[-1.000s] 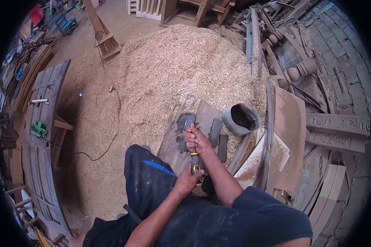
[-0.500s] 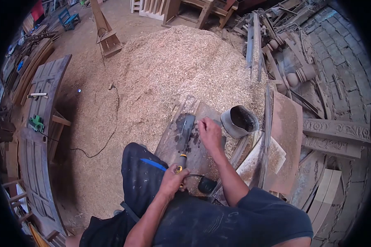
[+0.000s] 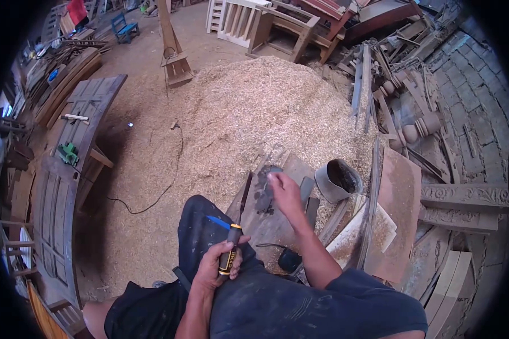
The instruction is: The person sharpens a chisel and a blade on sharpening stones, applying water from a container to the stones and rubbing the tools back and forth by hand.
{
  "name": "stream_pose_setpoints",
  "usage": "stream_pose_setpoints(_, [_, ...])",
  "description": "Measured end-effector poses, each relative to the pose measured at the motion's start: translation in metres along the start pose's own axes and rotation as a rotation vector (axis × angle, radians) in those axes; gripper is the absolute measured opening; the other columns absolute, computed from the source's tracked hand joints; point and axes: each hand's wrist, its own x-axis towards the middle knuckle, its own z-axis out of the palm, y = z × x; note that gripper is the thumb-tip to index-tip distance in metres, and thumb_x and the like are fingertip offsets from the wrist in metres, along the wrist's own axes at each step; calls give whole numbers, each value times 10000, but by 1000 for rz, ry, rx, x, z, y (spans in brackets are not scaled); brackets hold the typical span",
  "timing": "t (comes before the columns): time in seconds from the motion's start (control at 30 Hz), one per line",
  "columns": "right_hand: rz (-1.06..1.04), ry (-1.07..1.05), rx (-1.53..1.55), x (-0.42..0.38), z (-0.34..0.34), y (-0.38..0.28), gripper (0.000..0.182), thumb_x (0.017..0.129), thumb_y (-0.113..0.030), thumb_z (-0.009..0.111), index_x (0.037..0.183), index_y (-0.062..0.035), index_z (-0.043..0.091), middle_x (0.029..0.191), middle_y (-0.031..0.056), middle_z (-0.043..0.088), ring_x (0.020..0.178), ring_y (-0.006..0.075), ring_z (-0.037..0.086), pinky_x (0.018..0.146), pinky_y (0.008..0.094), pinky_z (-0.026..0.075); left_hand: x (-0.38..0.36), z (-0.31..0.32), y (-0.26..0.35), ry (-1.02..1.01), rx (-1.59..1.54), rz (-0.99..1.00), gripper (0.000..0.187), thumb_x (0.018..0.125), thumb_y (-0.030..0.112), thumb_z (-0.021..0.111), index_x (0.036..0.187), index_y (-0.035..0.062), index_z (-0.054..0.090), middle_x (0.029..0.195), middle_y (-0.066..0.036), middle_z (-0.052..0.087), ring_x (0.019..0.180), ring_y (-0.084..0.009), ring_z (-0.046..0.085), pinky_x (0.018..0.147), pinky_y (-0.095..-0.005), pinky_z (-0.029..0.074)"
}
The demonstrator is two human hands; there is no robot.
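Observation:
My left hand is wrapped round the black and yellow handle of a chisel. Its dark, narrow blade points up and away from me, raised over the left side of a wooden board. Above the board, my right hand has its thumb and fingers closed at a grey sharpening stone, mostly hidden by the hand. Dark wet stains mark the wood beside it. A second grey block lies just right of that hand.
To the right stands a cut-open container with dark contents. A black object with a cord sits near my lap. Wood shavings are heaped ahead. A panelled door at left carries a green power tool.
My left hand has lifted the chisel off the board and drawn it left, towards me. The right hand has come over the stone. The head view has tilted upward.

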Motion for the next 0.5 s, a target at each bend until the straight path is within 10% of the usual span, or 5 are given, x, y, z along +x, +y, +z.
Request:
stream_pose_setpoints(0.13, [292,-372,637,-42,20,-66,359,1054,-307,565,1263,-22,628,1018,81,714,910,180,707,754,340,581,-11,-24,-13,-120,-194,13,688,911,393,554,1383,-105,507,684,-135,590,467,-204,539,438,-318,472])
stream_pose_setpoints(0.3, [139,-436,694,-64,76,-89,319,1027,-219,621,1250,9,626,981,85,716,872,166,709,752,317,591,-29,-39,-17,-184,-247,74,707,893,393,554,1399,-97,495,737,-147,611,516,-219,569,495,-333,510])
stream_pose_setpoints(0.5, [-7,-530,639,-91,132,-131,290,1021,-186,630,1235,9,642,935,87,716,811,143,697,729,305,594,-66,-53,-17,214,29,409,538,927,363,581,1299,-26,589,827,-67,658,698,-135,631,661,-272,525])
